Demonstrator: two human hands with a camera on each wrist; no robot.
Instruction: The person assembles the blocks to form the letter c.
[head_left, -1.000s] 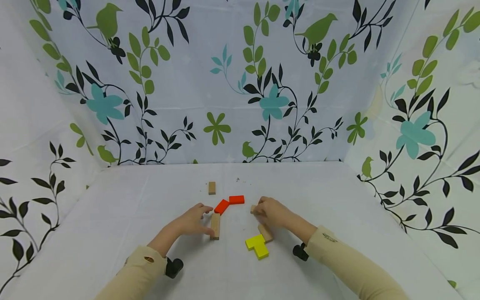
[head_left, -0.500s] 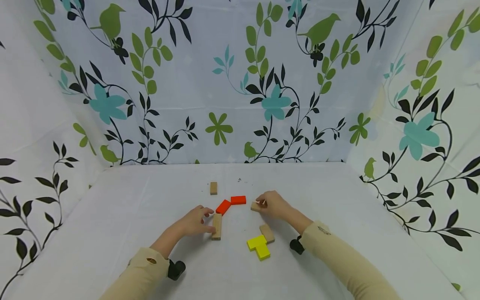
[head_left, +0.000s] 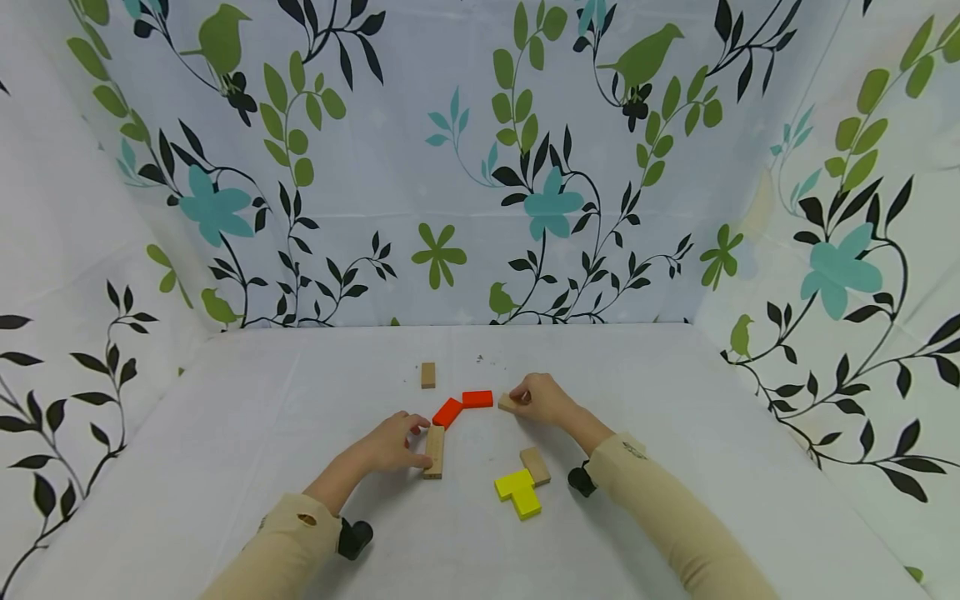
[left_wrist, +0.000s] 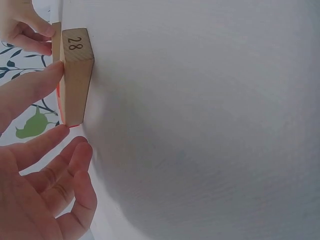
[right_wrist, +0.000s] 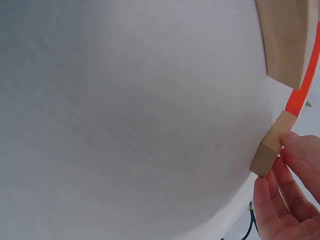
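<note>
My left hand (head_left: 388,443) holds a long wooden block (head_left: 434,454) lengthwise, thumb at its near end and index fingertip at the far end; in the left wrist view that block (left_wrist: 77,87) bears the number 28. Past it, a slanted red block (head_left: 447,412) and a level red block (head_left: 477,399) run on in a bent row. At the row's right end my right hand (head_left: 549,402) pinches a smaller wooden block (head_left: 506,403) between thumb and fingers. Seen from the right wrist, this small block (right_wrist: 272,145) is right at the red block's end (right_wrist: 296,102).
A yellow T-shaped block (head_left: 519,493) lies at the front right, with a wooden block (head_left: 536,466) right against it. One more small wooden block (head_left: 428,375) is farther back. The white table (head_left: 300,375) ends at a patterned cloth (head_left: 360,167).
My right hand has moved a little farther back, and the small wooden block now sits angled close to the level red block. The left hand keeps its place on the long block.
</note>
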